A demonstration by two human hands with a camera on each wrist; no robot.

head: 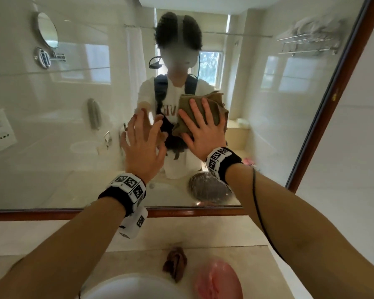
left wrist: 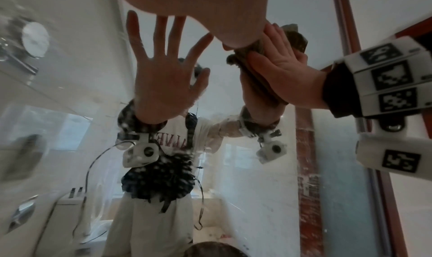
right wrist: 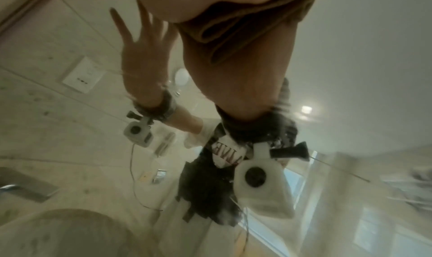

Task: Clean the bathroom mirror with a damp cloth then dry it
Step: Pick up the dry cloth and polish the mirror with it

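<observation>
A folded olive-brown cloth [head: 198, 113] is pressed flat at frame centre against the wood-framed bathroom mirror [head: 268, 126] by the right hand [head: 200, 131], fingers spread straight. The left hand [head: 141, 143] is held spread-fingered and empty against the glass. A wiping pass is judged under way, damp or dry undeterminable; sweeping toward unwiped glass is called for next.

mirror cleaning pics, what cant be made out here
- Whether the olive cloth is damp or dry: no view shows it.
- Cloth's contact with the mirror: covered by the right hand in the head view.
- Left hand: whether it touches the glass is uncertain, fingertips blurred.
- Pink object and brown cloth on the counter: blurred; the pink object is also cut off by the bottom edge.
</observation>
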